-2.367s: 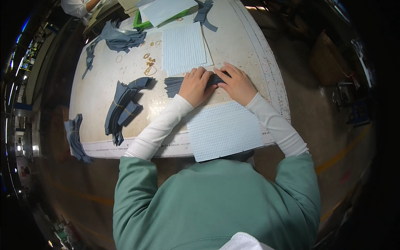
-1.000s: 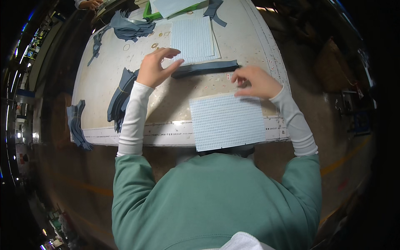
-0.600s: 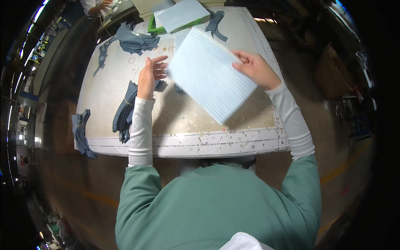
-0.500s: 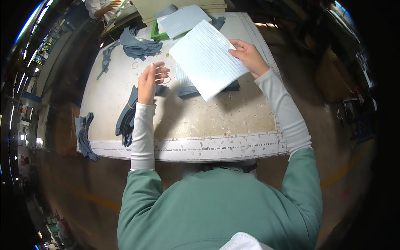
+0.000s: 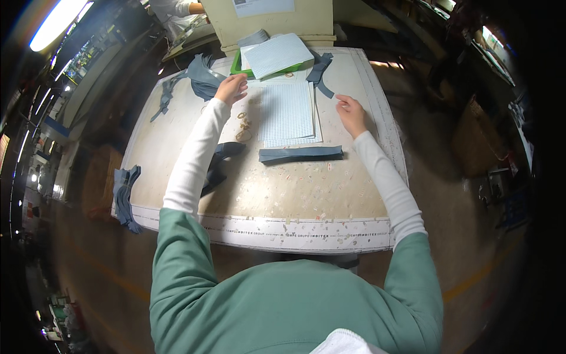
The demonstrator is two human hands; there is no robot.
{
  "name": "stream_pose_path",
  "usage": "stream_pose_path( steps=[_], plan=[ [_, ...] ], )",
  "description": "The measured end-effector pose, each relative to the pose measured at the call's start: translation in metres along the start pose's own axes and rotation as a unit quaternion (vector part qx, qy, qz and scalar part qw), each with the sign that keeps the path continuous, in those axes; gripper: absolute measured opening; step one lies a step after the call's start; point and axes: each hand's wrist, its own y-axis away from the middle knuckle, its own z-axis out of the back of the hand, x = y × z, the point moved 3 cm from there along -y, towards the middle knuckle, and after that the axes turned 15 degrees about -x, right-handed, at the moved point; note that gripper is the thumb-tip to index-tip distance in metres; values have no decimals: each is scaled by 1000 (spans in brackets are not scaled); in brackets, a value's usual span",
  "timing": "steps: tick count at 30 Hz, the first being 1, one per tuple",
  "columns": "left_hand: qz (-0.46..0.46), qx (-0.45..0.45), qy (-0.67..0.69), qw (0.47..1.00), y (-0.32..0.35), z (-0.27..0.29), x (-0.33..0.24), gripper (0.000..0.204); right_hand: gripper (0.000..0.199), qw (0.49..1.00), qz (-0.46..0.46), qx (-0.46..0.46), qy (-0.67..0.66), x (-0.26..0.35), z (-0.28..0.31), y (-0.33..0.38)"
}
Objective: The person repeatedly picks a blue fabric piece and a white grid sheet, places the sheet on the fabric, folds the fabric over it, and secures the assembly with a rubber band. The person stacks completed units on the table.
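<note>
Pale blue gridded sheets [image 5: 287, 112] lie stacked in the middle of the worn tabletop [image 5: 265, 194], and both of my hands hover at their far corners. My left hand [image 5: 232, 89] reaches out beside the sheets' upper left corner, its grip loosely curled with the fingertips close together; I cannot tell whether it pinches anything. My right hand [image 5: 352, 114] sits just off the sheets' right edge, its grip half spread and holding nothing. A folded strip of dark blue denim [image 5: 301, 154] lies just below the sheets, touching neither hand. Small brass rings [image 5: 243, 125] are scattered left of the sheets. More denim pieces [image 5: 199, 75] rest near my left hand.
</note>
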Motion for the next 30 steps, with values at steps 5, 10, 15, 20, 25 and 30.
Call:
stream_pose_path(
  steps=[5, 10, 15, 20, 25, 30],
  plan=[
    [76, 7, -42, 996, -89, -38, 34, 46, 20, 987, 86, -62, 119, -20, 52, 5],
    [95, -14, -32, 995, -121, -61, 32, 35, 17, 985, 106, -59, 123, -20, 49, 3],
    [-111, -85, -34, 990, -99, -64, -53, 29, 15, 990, 94, -53, 93, -16, 50, 3],
    [-409, 59, -132, 901, 9, -42, -169, 35, 16, 990, 98, -54, 91, -26, 50, 2],
    [-468, 112, -225, 847, 163, 19, -229, 17, 20, 996, 24, -55, 73, -20, 55, -7],
    [-574, 223, -335, 713, 278, 27, -219, 14, 30, 989, 43, 78, -120, 80, 73, -17]
  ],
)
